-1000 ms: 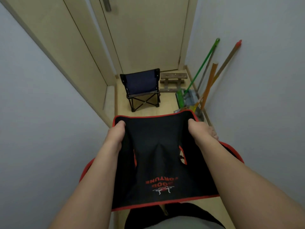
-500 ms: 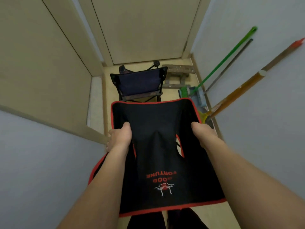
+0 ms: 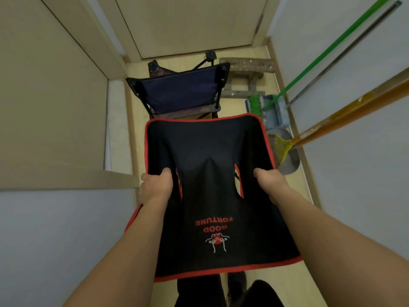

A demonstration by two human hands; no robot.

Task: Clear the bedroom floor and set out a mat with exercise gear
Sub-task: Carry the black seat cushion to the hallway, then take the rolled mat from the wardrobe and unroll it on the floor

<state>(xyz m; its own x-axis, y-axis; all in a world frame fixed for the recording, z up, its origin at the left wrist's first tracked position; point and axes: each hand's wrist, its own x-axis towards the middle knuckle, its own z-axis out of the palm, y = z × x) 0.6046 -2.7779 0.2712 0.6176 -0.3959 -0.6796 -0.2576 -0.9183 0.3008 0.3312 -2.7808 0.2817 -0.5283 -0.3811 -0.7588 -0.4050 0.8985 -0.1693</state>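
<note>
the black folding chair with red trim (image 3: 212, 173) is being held above the hallway floor (image 3: 276, 282), its printed seat facing up. the left hand (image 3: 156, 188) is gripping its 9 o'clock edge and the right hand (image 3: 269, 183) its 3 o'clock edge, fingers curled around the fabric. at 12 o'clock a navy folding chair (image 3: 179, 90) is standing; at 2 o'clock a green-handled broom (image 3: 309, 67) is leaning against the wall.

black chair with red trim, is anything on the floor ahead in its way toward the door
Yes. The dark blue folding chair stands directly ahead of the black chair held by the left hand and right hand. The broom and dustpan crowd the right wall.
</note>
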